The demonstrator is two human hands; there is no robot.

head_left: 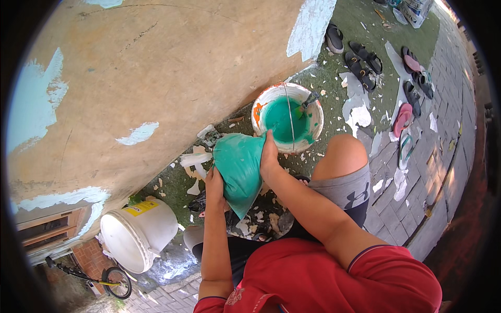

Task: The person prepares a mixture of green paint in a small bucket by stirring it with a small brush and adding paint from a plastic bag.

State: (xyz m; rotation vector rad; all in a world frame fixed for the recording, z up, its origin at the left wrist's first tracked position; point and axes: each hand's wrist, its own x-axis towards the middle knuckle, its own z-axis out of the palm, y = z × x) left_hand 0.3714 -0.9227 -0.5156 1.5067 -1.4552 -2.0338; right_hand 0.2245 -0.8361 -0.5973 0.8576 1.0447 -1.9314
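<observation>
The left hand [214,185] and right hand [269,156] grip the green bag [240,167], both partly hidden by it. It's just beside the paint bucket [317,123]; whether touching, I can't tell. The brush [310,100] inside is hard to make out. Farther off, a sack [416,13] is cut off above.

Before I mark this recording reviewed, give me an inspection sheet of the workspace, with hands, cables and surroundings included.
Surface: greenish ground, strewn with pale flakes.
Things in use: green bag at the rim of a stained white bucket; contact unclear. Green liquid and a dark-handled tool inside.
Clutter: sandals to the right; white pail lower left.
Hands: left hand and right hand grip opposite sides of the bag.
Cables: nothing seen.
Surroundings: brown wall with pale-blue patches; bicycle; grey paving.
</observation>
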